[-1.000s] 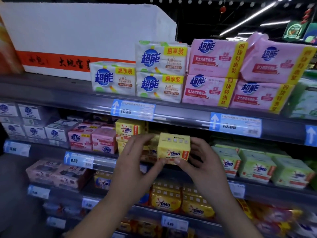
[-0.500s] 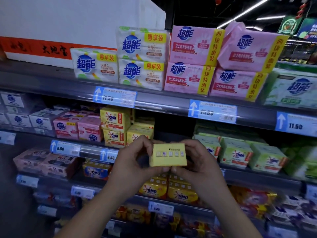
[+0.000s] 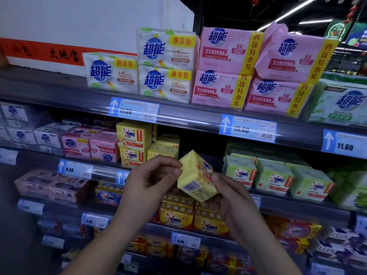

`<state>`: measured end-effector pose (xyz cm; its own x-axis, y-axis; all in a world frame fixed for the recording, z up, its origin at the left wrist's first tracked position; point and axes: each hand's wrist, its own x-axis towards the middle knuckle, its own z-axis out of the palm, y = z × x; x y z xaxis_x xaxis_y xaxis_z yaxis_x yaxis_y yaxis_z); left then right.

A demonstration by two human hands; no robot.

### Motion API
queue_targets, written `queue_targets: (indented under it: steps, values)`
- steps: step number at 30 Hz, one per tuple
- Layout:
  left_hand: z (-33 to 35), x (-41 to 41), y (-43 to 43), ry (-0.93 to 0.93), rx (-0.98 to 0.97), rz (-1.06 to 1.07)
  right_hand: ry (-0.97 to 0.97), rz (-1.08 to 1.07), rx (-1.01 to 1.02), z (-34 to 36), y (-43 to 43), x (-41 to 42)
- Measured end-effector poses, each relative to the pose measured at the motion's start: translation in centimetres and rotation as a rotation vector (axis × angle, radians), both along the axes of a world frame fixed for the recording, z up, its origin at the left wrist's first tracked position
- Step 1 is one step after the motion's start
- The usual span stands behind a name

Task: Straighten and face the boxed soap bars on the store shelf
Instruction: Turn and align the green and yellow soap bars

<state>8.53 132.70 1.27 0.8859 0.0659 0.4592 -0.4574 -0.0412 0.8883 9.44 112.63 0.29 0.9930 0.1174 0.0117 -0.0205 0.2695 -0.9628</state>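
- Nearest the camera, my left hand [image 3: 151,181] and right hand [image 3: 228,197] hold one yellow OMO soap box [image 3: 195,176] in the air in front of the shelves; it is tilted on a corner, barcode panel down and toward me, logo face turned off to the right.
- My left fingers pinch the box's upper left edge, curled narrow; my right thumb presses its right face, and the rest of that hand cups it from beneath, largely hidden.
- Just behind and left of the box, the stack of yellow OMO boxes [image 3: 132,142] sits two high on the middle shelf [image 3: 297,203], logos forward, with a dark gap to its right.
- As I judge it, the step in hand is turning the box. Next it needs rotating until level, logo outward, then setting into that gap flush with the stack.
- Right of the box, green OMO boxes [image 3: 274,178] line the same shelf.
- Farthest, above the box, the pink soap packs [image 3: 222,87] fill the top shelf.
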Motion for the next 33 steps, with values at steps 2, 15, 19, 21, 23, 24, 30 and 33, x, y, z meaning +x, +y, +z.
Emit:
queue_targets:
  steps: [2,15,19,21,23,24,30,33]
  values:
    - [-0.1,0.2,0.2,0.047,0.025,0.002,-0.045,-0.029,-0.063,0.3,0.2,0.0]
    - [0.9,0.8,-0.1,0.41,-0.14,-0.154,-0.166,0.023,-0.065,1.4,1.1,-0.2]
    - [0.9,0.9,0.0,0.333,-0.151,-0.141,-0.185,0.022,-0.031,1.5,1.1,0.1]
    - [1.0,0.8,0.2,0.265,-0.18,-0.133,-0.197,0.036,-0.012,1.5,1.1,0.3]
    - [1.1,0.6,0.5,0.171,-0.144,-0.133,-0.22,0.033,-0.017,1.5,1.0,0.3]
    - [1.1,0.6,0.7,0.135,-0.11,-0.132,-0.245,0.023,-0.037,1.5,0.9,0.4]
    - [0.9,0.8,1.2,-0.009,-0.086,-0.12,-0.368,0.075,-0.163,1.1,0.2,1.0]
    - [0.7,0.9,1.4,-0.064,-0.059,-0.121,-0.408,0.074,-0.234,0.5,0.2,1.1]
